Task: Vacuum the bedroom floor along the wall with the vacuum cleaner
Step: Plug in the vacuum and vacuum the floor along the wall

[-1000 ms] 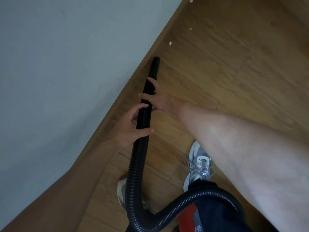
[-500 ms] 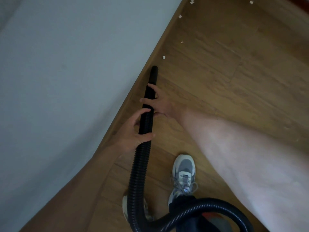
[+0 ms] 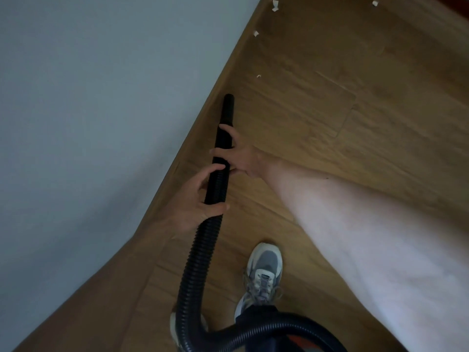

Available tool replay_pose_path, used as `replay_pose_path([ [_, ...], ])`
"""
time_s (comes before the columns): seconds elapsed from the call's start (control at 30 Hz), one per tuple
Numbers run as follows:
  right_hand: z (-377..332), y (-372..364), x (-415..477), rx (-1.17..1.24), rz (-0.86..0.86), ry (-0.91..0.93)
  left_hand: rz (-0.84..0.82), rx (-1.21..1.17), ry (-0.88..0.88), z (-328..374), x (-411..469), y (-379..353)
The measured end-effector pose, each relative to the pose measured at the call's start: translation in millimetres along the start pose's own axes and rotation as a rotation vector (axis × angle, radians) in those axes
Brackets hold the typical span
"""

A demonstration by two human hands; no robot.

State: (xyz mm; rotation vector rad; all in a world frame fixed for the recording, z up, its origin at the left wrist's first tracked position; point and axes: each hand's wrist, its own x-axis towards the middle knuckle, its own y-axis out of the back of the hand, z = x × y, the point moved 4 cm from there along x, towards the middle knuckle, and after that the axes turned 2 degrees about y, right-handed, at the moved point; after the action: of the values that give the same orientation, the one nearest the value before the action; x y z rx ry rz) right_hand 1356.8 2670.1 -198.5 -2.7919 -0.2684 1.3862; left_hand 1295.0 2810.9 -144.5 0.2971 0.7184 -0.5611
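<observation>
Both hands grasp the black vacuum hose [image 3: 203, 250]: the left hand [image 3: 198, 201] wraps its ribbed part, and the right hand [image 3: 243, 158] curls round the smooth nozzle [image 3: 226, 118] just ahead. The nozzle tip sits low beside the wooden skirting [image 3: 194, 151] under the grey wall [image 3: 101, 97]. White scraps [image 3: 255, 34] lie further along the wood floor [image 3: 330, 123]. A grey sneaker [image 3: 265, 265] stands near the hose

White scraps [image 3: 255, 34] lie scattered on the wooden floor [image 3: 330, 123] beside the wall [image 3: 101, 97].
</observation>
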Motion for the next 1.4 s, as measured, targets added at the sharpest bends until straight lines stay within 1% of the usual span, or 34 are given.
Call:
replay_pose_path([
  [0.27, -7, 29, 1, 0.022, -0.049, -0.023, -0.058, 0.05, 0.067, 17, 14, -10],
  [0.53, -14, 43, 0, 0.036, -0.033, -0.04, -0.101, 0.071, 0.084, 29, 26, -13],
  [0.8, -17, 46, 9, 0.032, -0.008, -0.06, -0.129, 0.067, 0.079, 33, 35, -9],
  [1.03, -25, 46, 19, 0.041, 0.002, -0.06, -0.117, 0.067, 0.072, 37, 43, 1],
  [1.27, -31, 49, 27, 0.028, -0.009, -0.054, -0.11, 0.003, 0.088, 43, 46, 4],
  [1.4, -31, 50, 27, 0.039, -0.029, -0.054, -0.169, 0.009, 0.114, 40, 44, 6],
])
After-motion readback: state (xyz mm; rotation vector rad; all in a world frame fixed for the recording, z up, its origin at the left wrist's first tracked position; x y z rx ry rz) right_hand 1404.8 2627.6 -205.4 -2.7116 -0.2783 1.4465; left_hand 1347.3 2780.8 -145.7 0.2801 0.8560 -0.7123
